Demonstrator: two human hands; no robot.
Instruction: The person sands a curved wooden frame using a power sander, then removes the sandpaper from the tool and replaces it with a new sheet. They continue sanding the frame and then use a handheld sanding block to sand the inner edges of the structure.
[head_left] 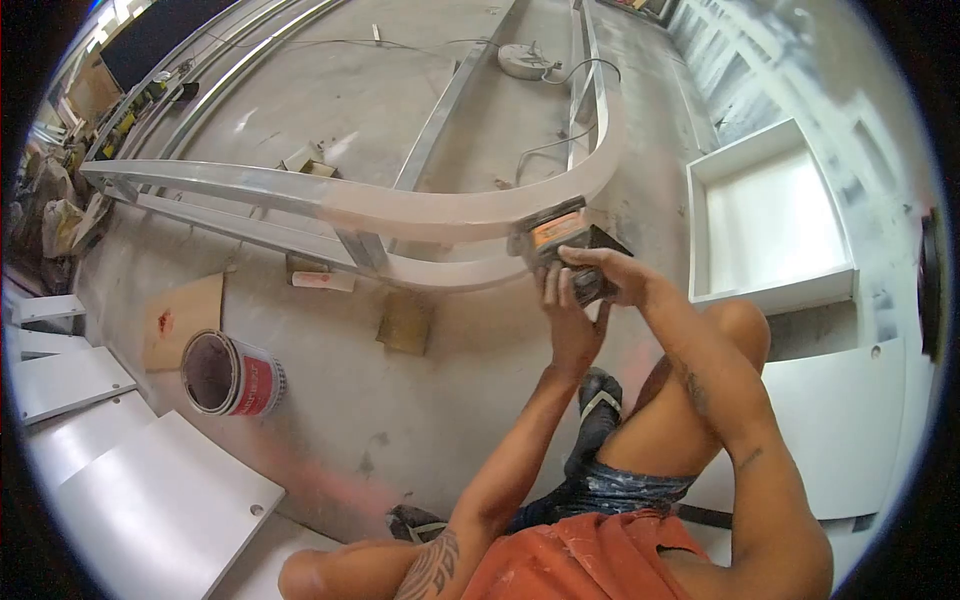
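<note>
Up near the centre of the view, a touch toward one o'clock, both hands meet on a dark boxy tool [568, 243] with an orange label, pressed against the outer edge of the curved white panel [430, 210]. The right hand [612, 272] comes in from four o'clock, its fingers [580, 256] wrapped over the tool's near side. The left hand [570, 322] rises from six o'clock and cups it from beneath, fingers closed against the body.

The tool looks rigid and compact, and probably has some weight, since it takes two hands. Its flat sides seem the place to grip, well clear of the face that meets the panel. The panel itself is thin and bowed, so it likely flexes under a hard push.

Over at eight o'clock a red paint can [236, 376] lies tipped on the concrete floor [400, 410], with white boards [160, 500] beyond it at seven. A white open box [700, 230] sits at three o'clock.
</note>
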